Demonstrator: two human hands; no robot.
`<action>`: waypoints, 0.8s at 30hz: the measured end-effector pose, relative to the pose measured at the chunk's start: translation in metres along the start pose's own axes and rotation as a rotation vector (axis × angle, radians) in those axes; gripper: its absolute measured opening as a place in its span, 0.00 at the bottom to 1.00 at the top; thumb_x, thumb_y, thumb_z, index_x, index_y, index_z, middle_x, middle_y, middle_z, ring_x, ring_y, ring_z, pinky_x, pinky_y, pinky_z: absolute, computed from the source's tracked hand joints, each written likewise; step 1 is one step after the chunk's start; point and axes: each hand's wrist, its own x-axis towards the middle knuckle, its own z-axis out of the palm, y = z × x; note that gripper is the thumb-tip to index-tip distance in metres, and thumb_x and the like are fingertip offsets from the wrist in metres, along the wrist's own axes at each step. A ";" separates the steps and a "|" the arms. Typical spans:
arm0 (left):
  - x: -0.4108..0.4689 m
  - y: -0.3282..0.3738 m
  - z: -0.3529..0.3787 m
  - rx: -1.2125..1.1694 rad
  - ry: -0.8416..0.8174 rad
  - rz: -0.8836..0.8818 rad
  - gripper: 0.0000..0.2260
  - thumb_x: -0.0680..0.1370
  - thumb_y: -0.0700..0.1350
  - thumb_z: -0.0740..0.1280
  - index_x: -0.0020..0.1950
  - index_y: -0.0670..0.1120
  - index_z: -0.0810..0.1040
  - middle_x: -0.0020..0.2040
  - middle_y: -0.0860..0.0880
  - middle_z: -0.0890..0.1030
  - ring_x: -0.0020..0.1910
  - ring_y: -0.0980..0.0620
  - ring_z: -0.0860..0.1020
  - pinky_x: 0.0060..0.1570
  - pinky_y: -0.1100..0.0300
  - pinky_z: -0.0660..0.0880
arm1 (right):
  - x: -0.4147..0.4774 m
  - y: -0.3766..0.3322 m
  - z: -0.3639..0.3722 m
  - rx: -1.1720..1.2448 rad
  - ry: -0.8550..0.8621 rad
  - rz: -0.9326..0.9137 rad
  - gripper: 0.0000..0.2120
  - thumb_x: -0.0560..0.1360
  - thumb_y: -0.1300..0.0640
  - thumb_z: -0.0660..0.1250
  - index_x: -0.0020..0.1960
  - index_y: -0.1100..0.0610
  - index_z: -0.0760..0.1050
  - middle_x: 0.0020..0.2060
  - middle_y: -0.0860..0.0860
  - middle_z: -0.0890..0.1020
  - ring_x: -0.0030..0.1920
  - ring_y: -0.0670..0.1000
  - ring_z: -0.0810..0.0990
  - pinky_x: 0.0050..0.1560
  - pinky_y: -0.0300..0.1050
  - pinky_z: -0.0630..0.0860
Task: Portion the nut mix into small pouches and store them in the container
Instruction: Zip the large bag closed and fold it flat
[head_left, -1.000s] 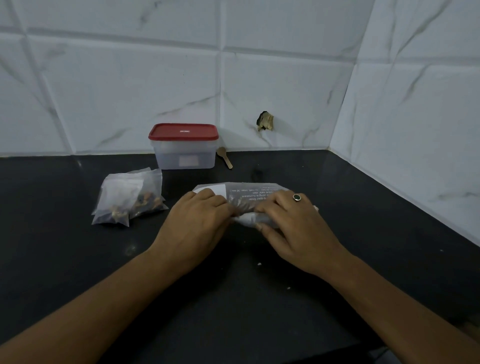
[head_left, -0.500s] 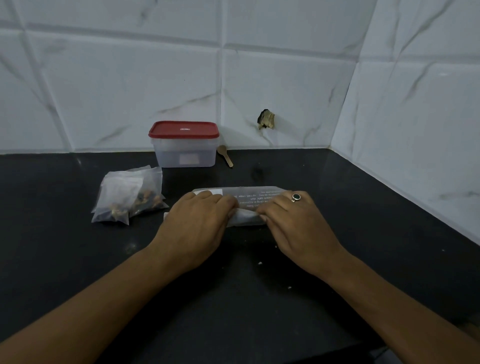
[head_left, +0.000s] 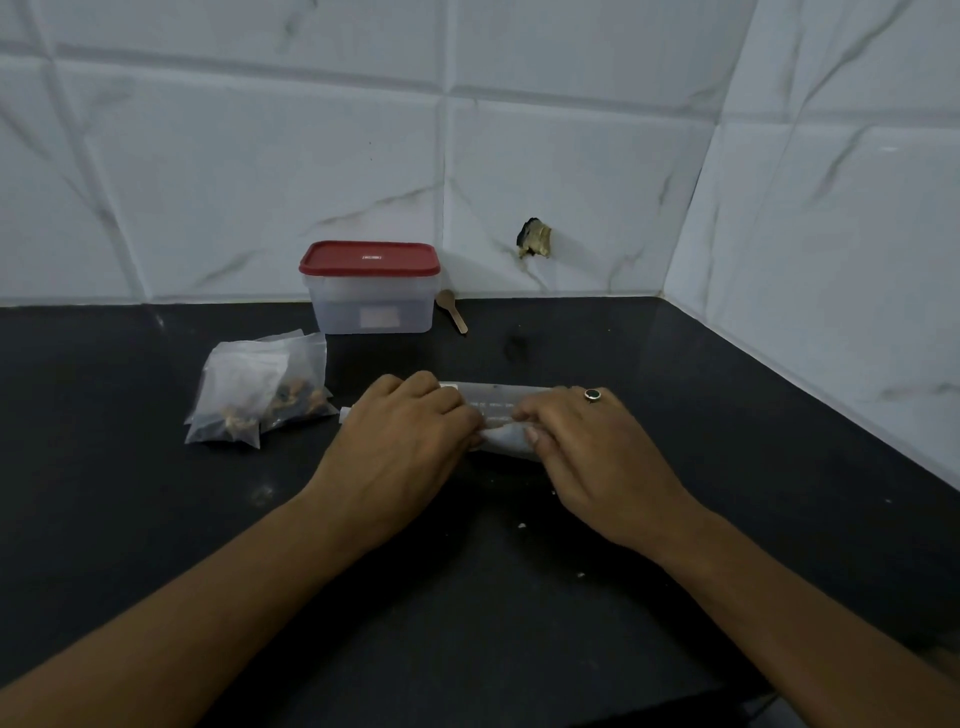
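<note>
Your left hand (head_left: 405, 431) and right hand (head_left: 587, 447) both pinch rolled bag (head_left: 501, 415) flat on counter (head_left: 727, 415), likely squeezing air out. Filled pouches (head_left: 254, 395) wait left, near lidded container (head_left: 370, 288).

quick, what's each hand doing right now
Left hand: closed, fingers curled down on the left part of the rolled plastic bag.
Right hand: closed, pinching the same bag from the right.

Glossy black countertop (head_left: 156, 519), clear plastic pouches (head_left: 249, 395) (wooden spoon (head_left: 453, 309)).
</note>
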 end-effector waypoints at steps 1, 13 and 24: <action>0.000 0.000 0.000 -0.013 -0.009 -0.013 0.10 0.74 0.52 0.76 0.54 0.52 0.83 0.50 0.50 0.84 0.47 0.50 0.81 0.46 0.53 0.76 | 0.000 -0.001 -0.002 -0.008 0.000 -0.012 0.11 0.83 0.52 0.61 0.61 0.54 0.78 0.54 0.48 0.80 0.51 0.49 0.78 0.54 0.51 0.73; -0.003 0.005 -0.001 -0.175 0.048 -0.075 0.16 0.80 0.55 0.66 0.65 0.52 0.73 0.56 0.49 0.82 0.51 0.51 0.80 0.51 0.57 0.70 | 0.000 -0.002 0.001 -0.065 0.056 -0.120 0.09 0.81 0.57 0.61 0.56 0.56 0.79 0.47 0.50 0.82 0.48 0.51 0.76 0.55 0.47 0.68; 0.000 0.002 -0.003 -0.082 -0.036 -0.045 0.16 0.79 0.57 0.58 0.56 0.52 0.82 0.51 0.51 0.84 0.48 0.51 0.79 0.47 0.55 0.71 | 0.001 -0.006 0.000 0.017 -0.011 -0.028 0.08 0.82 0.58 0.61 0.59 0.53 0.76 0.47 0.47 0.80 0.46 0.43 0.73 0.51 0.40 0.67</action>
